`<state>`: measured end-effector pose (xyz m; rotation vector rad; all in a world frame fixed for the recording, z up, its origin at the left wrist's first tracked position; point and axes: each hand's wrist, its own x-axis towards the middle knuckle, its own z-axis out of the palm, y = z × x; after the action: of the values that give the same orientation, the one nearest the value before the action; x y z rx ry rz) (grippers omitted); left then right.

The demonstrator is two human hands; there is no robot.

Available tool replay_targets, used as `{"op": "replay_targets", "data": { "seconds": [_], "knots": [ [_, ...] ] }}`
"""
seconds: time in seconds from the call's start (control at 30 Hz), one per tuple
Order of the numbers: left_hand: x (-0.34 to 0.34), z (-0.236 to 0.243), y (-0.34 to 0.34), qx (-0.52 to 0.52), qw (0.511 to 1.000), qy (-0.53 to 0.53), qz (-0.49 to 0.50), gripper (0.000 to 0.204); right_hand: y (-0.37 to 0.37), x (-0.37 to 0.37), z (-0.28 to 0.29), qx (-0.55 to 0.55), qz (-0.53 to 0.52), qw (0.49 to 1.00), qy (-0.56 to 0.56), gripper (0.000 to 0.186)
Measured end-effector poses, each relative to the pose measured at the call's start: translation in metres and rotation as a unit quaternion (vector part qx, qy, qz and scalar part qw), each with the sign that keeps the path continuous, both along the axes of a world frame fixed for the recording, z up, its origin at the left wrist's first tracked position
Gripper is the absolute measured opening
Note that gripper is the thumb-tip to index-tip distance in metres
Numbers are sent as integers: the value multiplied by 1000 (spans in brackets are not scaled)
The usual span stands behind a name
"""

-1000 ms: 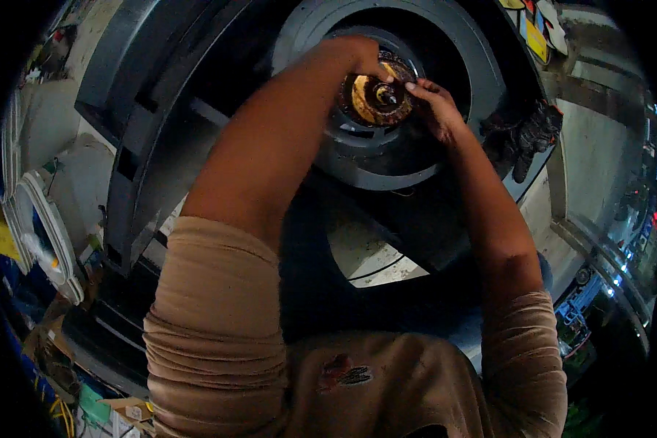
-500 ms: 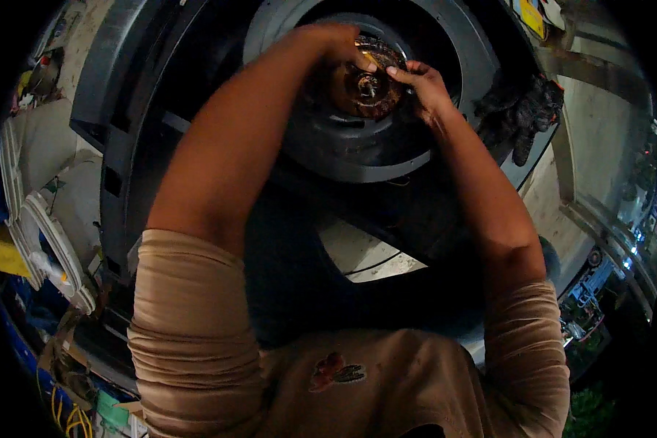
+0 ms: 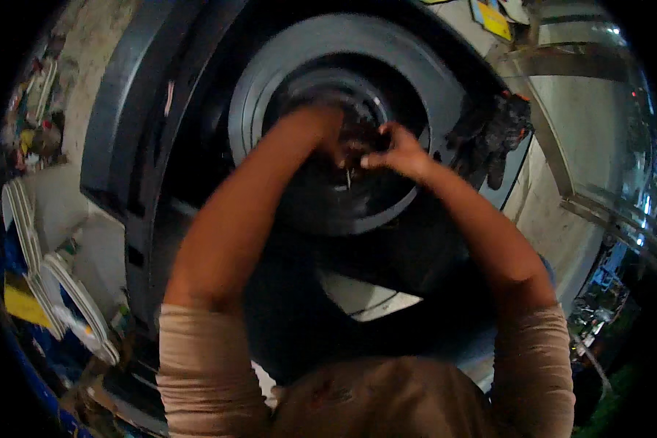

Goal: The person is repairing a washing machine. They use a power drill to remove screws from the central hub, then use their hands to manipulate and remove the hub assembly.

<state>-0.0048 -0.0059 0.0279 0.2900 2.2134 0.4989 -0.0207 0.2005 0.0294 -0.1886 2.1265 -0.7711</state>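
Head view: both forearms are stretched forward into the dark centre of a large round drum [image 3: 416,66], a grey ringed part set in a black housing [image 3: 117,131]. The left hand [image 3: 330,128] is pushed into the hub [image 3: 358,157]; its fingers are hidden in shadow, so how far they are closed cannot be told. The right hand [image 3: 394,150] is held just beside it, fingers curled and pinched at the hub's middle, though the piece pinched is too blurred to be made out. A dark work glove [image 3: 493,135] is laid on the drum's rim, right of the right hand. Stacked white plates [image 3: 66,292] are seen well away, left of the left forearm.
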Motion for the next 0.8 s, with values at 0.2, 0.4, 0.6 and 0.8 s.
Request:
{"op": "replay_targets", "data": {
  "seconds": [0.2, 0.4, 0.6, 0.8],
  "knots": [
    [13, 24, -1, 17, 999, 6, 37, 79, 15, 19, -11, -15, 74, 982, 174, 79],
    [19, 20, -12, 75, 993, 18, 86, 75, 17, 21, -13, -46, 62, 982, 175, 75],
    [16, 22, -24, 109, 990, -15, 88, 67, 13, 23, -9, -40, 45, 984, 168, 72],
    [17, 27, -29, 108, 990, 0, 95, 42, 15, 26, -8, -45, 44, 982, 179, 73]
  ]
}}
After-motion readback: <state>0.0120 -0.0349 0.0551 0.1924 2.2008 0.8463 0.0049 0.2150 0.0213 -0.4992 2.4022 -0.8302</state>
